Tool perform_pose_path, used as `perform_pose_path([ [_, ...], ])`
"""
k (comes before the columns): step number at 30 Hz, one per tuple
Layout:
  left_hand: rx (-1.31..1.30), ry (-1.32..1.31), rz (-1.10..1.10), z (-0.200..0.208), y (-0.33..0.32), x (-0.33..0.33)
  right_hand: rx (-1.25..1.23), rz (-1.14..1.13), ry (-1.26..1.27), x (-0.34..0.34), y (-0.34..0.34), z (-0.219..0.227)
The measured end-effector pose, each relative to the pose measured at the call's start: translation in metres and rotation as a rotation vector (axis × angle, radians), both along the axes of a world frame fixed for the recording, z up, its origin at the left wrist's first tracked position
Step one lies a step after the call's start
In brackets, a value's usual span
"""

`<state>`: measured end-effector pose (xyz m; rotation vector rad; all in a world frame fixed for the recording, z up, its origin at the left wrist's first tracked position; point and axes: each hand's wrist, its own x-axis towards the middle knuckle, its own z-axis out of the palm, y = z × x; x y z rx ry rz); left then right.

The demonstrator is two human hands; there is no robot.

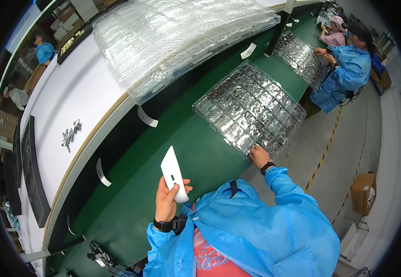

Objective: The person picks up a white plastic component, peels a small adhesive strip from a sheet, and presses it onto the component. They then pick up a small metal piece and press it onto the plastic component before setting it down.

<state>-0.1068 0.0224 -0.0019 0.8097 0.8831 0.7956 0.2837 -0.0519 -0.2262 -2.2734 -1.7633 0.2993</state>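
Note:
My left hand is closed around the lower end of a long white plastic piece. That piece tapers to a slanted tip and has a small dark slot in its face, just above my thumb. My right hand reaches to the near corner of a transparent compartment tray on the green bench. Its fingers are bent together over the tray's edge, and whatever they pinch is hidden. Many of the tray's compartments hold small shiny parts too fine to name.
Stacked transparent trays cover part of the white shelf, with loose metal pieces farther left. Another similar tray lies beside a co-worker in blue. A cardboard box stands on the floor at right. Cables lie at lower left.

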Motion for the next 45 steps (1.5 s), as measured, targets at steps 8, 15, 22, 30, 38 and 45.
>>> perform_pose_path([
  [8, 0.098, -0.015, -0.048, 0.006, -0.006, 0.0, 0.126, -0.177, 1.061, -0.024, 0.015, 0.055],
  [15, 0.206, -0.031, -0.142, 0.004, -0.017, 0.012, 0.077, 0.175, 1.177, -0.119, 0.031, 0.225],
  [22, 0.272, 0.041, -0.125, 0.013, -0.029, 0.009, 0.15, 0.616, 0.869, -0.171, 0.051, 0.278],
  [30, 0.309, 0.137, -0.125, 0.016, -0.036, 0.004, 0.198, 0.82, 0.764, -0.192, 0.063, 0.274],
  [38, 0.338, 0.186, -0.133, 0.018, -0.034, 0.0, 0.223, 0.849, 0.65, -0.201, 0.066, 0.274],
  [45, 0.336, 0.249, -0.114, 0.017, -0.036, -0.003, 0.24, 0.82, 0.577, -0.209, 0.064, 0.278],
])
